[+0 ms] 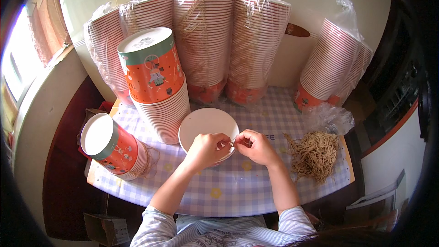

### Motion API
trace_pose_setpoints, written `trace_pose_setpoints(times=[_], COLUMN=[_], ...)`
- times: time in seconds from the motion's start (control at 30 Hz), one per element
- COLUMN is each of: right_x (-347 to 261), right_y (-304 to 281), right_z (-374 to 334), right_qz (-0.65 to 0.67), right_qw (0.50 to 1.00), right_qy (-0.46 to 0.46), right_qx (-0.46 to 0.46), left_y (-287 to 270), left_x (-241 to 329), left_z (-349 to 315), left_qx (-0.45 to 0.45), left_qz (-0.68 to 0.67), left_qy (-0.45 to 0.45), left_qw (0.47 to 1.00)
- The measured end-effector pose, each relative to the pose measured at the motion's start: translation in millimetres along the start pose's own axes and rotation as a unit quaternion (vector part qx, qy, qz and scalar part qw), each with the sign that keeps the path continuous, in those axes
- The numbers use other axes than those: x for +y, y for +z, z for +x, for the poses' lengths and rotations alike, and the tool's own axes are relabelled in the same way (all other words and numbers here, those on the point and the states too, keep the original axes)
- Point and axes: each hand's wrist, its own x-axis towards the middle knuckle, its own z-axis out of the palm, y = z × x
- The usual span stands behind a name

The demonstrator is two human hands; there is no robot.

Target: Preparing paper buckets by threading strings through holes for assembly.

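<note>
A white-lined paper bucket [203,121] stands in front of me on the table, its open mouth facing up. Over its near right rim my left hand [209,150] and my right hand [256,147] come together, fingertips almost touching. Both are closed in a pinch around a small pale bit at the rim, too small to make out. Right of my right hand lies a heap of tan cords [315,155]. Left of the bucket rises a tall stack of upside-down orange and green paper buckets [157,80]. A shorter stack [121,148] with cords hanging at its side leans near the left edge.
Several tall stacks of buckets in clear plastic bags [203,41] line the back wall. More bagged stacks [327,61] stand at the far right, with a crumpled clear bag [329,116] before them. A checked cloth [256,192] covers the table. A cardboard box [106,228] sits below left.
</note>
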Motion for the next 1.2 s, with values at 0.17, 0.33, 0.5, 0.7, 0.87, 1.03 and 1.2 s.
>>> trace_pose_setpoints(times=[0.17,0.33,0.5,0.7,0.87,1.03,1.2], right_x=[1,1,1,0,7,7,-11], right_y=[0,-1,-1,-3,-8,-25,-38], right_z=[0,1,0,0,0,-4,-10], right_qz=[0.007,0.002,0.005,0.018,0.039,0.048,-0.21], right_qw=[1.0,1.0,1.0,1.0,0.999,0.998,0.977], right_qy=[0.004,0.012,0.008,0.006,0.003,0.017,0.035], right_qx=[-0.002,0.0,0.001,0.005,0.02,0.047,-0.021], left_y=[0,-1,-4,-8,-9,-12,-12], left_x=[1,0,4,4,3,5,1], left_z=[1,1,3,3,3,5,3], left_qx=[-0.012,-0.025,-0.043,-0.065,-0.07,-0.086,-0.091], left_qz=[-0.004,-0.036,-0.06,-0.071,-0.085,-0.135,-0.162], left_qy=[-0.006,-0.007,-0.022,-0.03,-0.024,-0.016,-0.023], left_qw=[1.0,0.999,0.997,0.995,0.994,0.987,0.982])
